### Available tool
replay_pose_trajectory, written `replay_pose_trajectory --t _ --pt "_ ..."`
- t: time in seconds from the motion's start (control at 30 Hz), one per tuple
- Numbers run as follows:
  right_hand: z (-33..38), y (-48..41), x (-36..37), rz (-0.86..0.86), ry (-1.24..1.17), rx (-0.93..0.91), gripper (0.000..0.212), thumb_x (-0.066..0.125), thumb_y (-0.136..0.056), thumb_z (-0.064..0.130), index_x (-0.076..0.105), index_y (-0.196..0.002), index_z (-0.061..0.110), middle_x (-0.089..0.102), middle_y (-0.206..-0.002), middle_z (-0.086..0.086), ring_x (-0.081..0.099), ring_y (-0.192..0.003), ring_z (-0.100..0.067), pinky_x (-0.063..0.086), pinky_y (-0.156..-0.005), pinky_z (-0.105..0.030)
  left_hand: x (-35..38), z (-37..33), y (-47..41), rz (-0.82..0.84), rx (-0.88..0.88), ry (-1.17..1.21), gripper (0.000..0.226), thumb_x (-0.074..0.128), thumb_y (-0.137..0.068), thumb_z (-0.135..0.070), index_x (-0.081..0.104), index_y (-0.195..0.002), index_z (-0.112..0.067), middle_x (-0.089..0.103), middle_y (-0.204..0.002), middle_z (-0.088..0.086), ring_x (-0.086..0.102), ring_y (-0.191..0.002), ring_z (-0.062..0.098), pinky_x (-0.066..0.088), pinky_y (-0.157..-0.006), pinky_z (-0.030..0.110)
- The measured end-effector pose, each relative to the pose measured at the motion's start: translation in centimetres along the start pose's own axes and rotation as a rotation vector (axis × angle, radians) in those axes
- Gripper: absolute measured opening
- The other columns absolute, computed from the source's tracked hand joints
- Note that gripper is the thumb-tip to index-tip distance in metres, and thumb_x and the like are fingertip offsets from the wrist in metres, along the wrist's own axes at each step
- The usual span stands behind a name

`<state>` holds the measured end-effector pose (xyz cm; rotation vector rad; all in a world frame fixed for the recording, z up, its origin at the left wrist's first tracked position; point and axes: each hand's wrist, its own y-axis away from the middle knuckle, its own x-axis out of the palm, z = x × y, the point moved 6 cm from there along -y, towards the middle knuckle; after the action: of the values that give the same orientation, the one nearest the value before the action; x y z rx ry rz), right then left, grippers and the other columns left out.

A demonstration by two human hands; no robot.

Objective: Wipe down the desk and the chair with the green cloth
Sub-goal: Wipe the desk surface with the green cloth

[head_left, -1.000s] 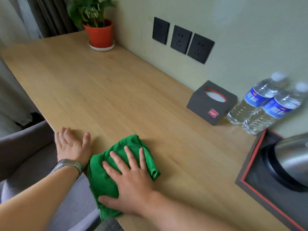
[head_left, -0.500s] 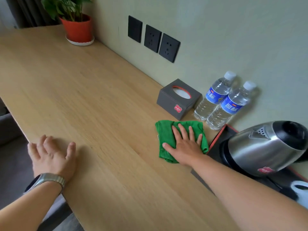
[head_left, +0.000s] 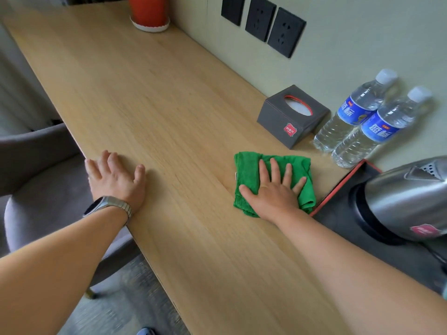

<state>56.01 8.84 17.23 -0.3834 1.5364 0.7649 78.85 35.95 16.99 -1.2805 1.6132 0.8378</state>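
The green cloth (head_left: 246, 170) lies folded on the wooden desk (head_left: 157, 112), just left of the black tray and in front of the tissue box. My right hand (head_left: 273, 189) presses flat on the cloth with fingers spread. My left hand (head_left: 116, 177), with a metal watch on the wrist, rests palm down on the desk's near edge. The grey chair (head_left: 46, 187) sits below that edge at the left, partly hidden by my left forearm.
A dark tissue box (head_left: 292, 117) and two water bottles (head_left: 362, 122) stand by the wall. A steel kettle (head_left: 406, 201) sits on a red-rimmed black tray (head_left: 338, 213) at the right. A red plant pot (head_left: 148, 10) stands at the far end. Wall sockets (head_left: 261, 20) are above.
My right hand slid the cloth from the near desk edge across to the right beside the tray, then held about there. My left hand stayed at the near edge.
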Motion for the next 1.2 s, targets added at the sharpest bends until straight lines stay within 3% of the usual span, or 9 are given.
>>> replay_pose_trajectory --t 0.2,0.37,0.5,0.6,0.7,0.87,1.03,1.2 --pt "6.1 6.7 2.0 -0.057 0.046 -0.212 0.095 0.006 -0.073 0.080 -0.009 -0.153 0.031 -0.011 -0.164 0.001 -0.021 -0.145 -0.039 -0.018 -0.102 -0.072 0.1 -0.9 2.3 0.028 0.054 -0.058 0.063 0.038 -0.091 -0.046 0.028 -0.142 -0.009 0.022 -0.156 0.010 0.008 -0.146 0.034 0.008 -0.119 0.051" --pt "8.3 14.0 3.3 -0.076 0.040 -0.391 0.092 0.018 -0.077 0.076 0.002 -0.154 0.030 -0.004 -0.165 -0.002 -0.018 -0.146 -0.040 -0.016 -0.104 -0.071 1.1 -2.0 7.7 0.081 0.178 -0.050 0.057 0.041 -0.092 -0.040 0.033 -0.137 -0.005 0.028 -0.151 0.011 0.013 -0.147 0.029 0.005 -0.118 0.051" --pt "7.2 19.9 4.3 -0.066 0.030 -0.495 0.090 0.028 -0.078 0.074 0.008 -0.154 0.029 0.000 -0.165 -0.003 -0.017 -0.147 -0.039 -0.013 -0.106 -0.071 1.3 -2.9 12.7 0.129 0.298 -0.031 0.057 0.046 -0.094 -0.038 0.033 -0.139 -0.007 0.027 -0.154 0.009 0.010 -0.148 0.028 0.003 -0.120 0.048" --pt "4.0 23.2 4.6 -0.071 0.011 -0.506 0.088 0.034 -0.079 0.073 0.016 -0.154 0.029 0.008 -0.165 -0.002 -0.012 -0.148 -0.038 -0.007 -0.109 -0.071 1.1 -4.4 17.1 0.180 0.468 0.021 0.054 0.044 -0.094 -0.038 0.038 -0.138 -0.008 0.034 -0.152 0.009 0.016 -0.147 0.030 0.011 -0.120 0.050" --pt "-0.4 25.6 4.7 -0.082 -0.001 -0.477 0.086 0.042 -0.078 0.072 0.027 -0.151 0.030 0.020 -0.162 -0.001 0.002 -0.149 -0.037 0.003 -0.111 -0.070 1.6 -6.4 21.5 0.257 0.607 -0.007 0.065 0.033 -0.088 -0.048 0.038 -0.141 -0.009 0.033 -0.154 0.009 0.019 -0.147 0.028 0.013 -0.120 0.047" --pt "-9.5 28.2 4.7 -0.074 0.017 -0.277 0.084 0.044 -0.078 0.073 0.036 -0.149 0.028 0.029 -0.159 0.001 0.019 -0.147 -0.035 0.013 -0.111 -0.069 2.1 -7.3 24.2 0.265 0.532 -0.066 0.069 0.024 -0.090 -0.050 0.025 -0.149 -0.015 0.017 -0.162 0.001 0.007 -0.150 0.019 0.003 -0.122 0.043" --pt "-16.5 30.1 4.9 -0.072 0.068 -0.151 0.080 0.035 -0.085 0.071 0.031 -0.151 0.027 0.027 -0.160 0.001 0.016 -0.149 -0.030 0.017 -0.112 -0.066 1.6 -7.4 24.3 0.218 0.554 -0.051 0.066 0.028 -0.090 -0.050 0.031 -0.145 -0.015 0.025 -0.159 0.004 0.015 -0.149 0.022 0.010 -0.121 0.046" --pt "-15.9 31.5 5.6 -0.108 0.031 -0.018 0.082 0.035 -0.084 0.072 0.030 -0.152 0.025 0.025 -0.161 -0.002 0.013 -0.149 -0.035 0.008 -0.113 -0.069 2.3 -7.0 24.0 0.174 0.557 -0.065 0.065 0.029 -0.088 -0.052 0.035 -0.141 -0.014 0.031 -0.156 0.007 0.021 -0.147 0.026 0.013 -0.120 0.047"
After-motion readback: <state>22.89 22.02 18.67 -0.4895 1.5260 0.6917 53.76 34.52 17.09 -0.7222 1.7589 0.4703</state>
